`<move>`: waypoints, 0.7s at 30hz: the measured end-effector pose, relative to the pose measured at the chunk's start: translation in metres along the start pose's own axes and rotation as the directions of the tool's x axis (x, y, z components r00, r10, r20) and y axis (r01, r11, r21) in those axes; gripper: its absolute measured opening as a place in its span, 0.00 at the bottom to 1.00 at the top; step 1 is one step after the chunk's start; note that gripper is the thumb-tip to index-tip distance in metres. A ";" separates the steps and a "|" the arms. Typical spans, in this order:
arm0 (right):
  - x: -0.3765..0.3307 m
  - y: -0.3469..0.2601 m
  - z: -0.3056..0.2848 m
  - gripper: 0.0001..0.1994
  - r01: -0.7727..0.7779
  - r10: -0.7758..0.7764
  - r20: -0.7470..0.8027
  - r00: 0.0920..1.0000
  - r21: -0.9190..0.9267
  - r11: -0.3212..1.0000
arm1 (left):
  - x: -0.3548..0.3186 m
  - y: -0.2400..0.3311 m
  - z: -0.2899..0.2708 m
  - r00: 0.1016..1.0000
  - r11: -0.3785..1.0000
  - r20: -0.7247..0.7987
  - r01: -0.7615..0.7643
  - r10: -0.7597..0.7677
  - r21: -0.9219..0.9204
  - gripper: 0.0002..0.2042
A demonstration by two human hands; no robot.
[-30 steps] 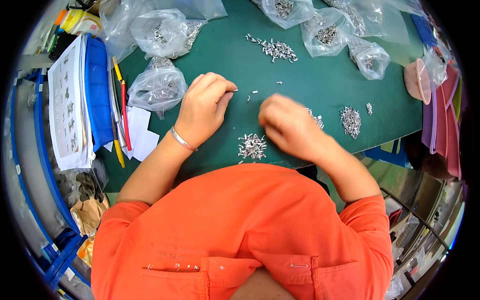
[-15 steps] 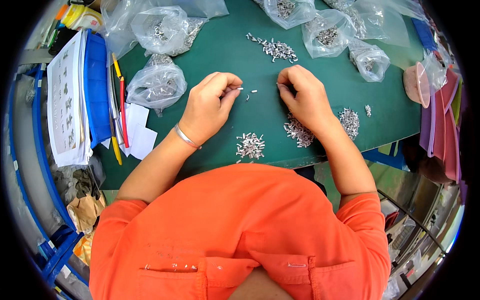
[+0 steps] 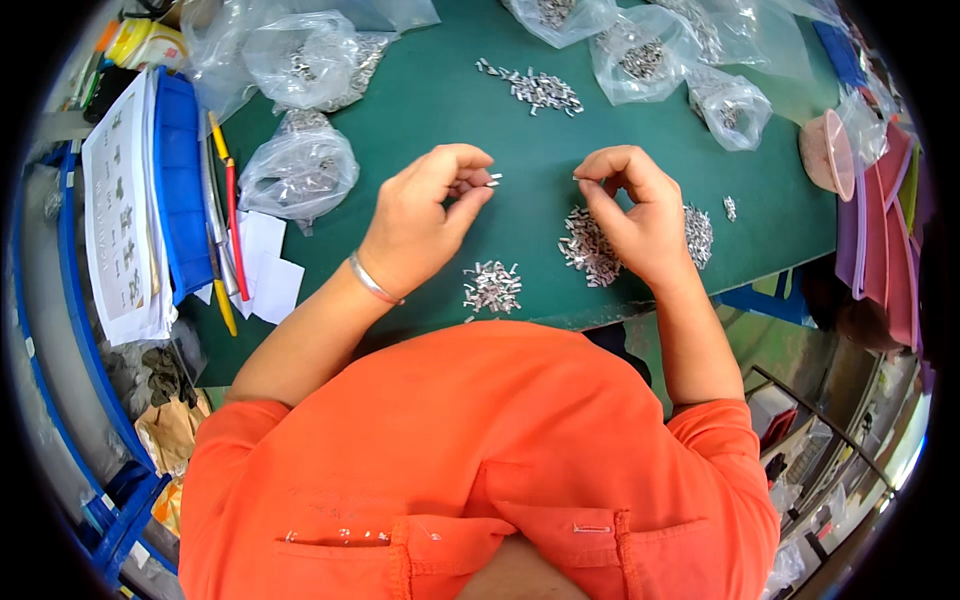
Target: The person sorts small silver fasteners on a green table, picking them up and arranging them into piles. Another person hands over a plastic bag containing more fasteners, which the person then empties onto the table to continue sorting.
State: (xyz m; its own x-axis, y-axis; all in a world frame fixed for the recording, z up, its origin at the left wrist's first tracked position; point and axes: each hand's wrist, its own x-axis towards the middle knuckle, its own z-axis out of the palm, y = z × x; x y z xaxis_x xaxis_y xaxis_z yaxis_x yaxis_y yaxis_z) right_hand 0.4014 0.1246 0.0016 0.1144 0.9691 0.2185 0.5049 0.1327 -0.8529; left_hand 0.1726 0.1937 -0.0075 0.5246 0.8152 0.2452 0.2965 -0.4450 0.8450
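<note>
A: Nearest the person, what's finished?
B: Seemingly a small pile of metal pieces [image 3: 491, 287].
A: And the hands?
B: Left hand [image 3: 425, 215] pinches one small metal part [image 3: 492, 180]; right hand [image 3: 632, 215] is pinched shut, contents unclear. The larger heap [image 3: 588, 245] and bags [image 3: 640, 50] beyond look unprocessed.

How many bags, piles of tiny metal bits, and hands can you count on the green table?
Clear plastic bags: 6 at least
Loose piles of metal bits: 5
Hands, left hand and right hand: 2
Total: 13
</note>
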 end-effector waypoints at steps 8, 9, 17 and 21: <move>-0.023 0.004 -0.036 0.06 -0.119 0.125 0.170 0.978 -0.042 0.992 | 0.002 0.001 -0.002 0.989 0.986 0.040 -0.145 0.142 0.077 0.06; -0.024 0.003 -0.037 0.06 -0.113 0.122 0.206 0.971 -0.055 0.992 | 0.002 0.001 -0.001 0.988 0.985 0.041 -0.155 0.152 0.072 0.06; 0.009 -0.012 0.013 0.08 0.244 -0.225 0.237 0.945 -0.055 0.968 | -0.001 -0.005 -0.005 0.999 0.999 -0.049 0.002 0.001 0.053 0.08; 0.027 -0.003 0.042 0.09 0.407 -0.369 0.324 0.871 -0.056 0.912 | -0.003 -0.005 -0.008 0.996 0.998 -0.081 0.046 -0.042 0.047 0.10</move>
State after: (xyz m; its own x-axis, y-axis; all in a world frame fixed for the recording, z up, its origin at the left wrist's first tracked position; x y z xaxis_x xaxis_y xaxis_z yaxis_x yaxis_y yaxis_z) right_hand 0.3667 0.1596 -0.0101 -0.3641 0.8626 0.3512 0.5545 0.5037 -0.6624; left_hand 0.1634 0.1965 -0.0085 0.4456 0.8604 0.2472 0.3571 -0.4241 0.8323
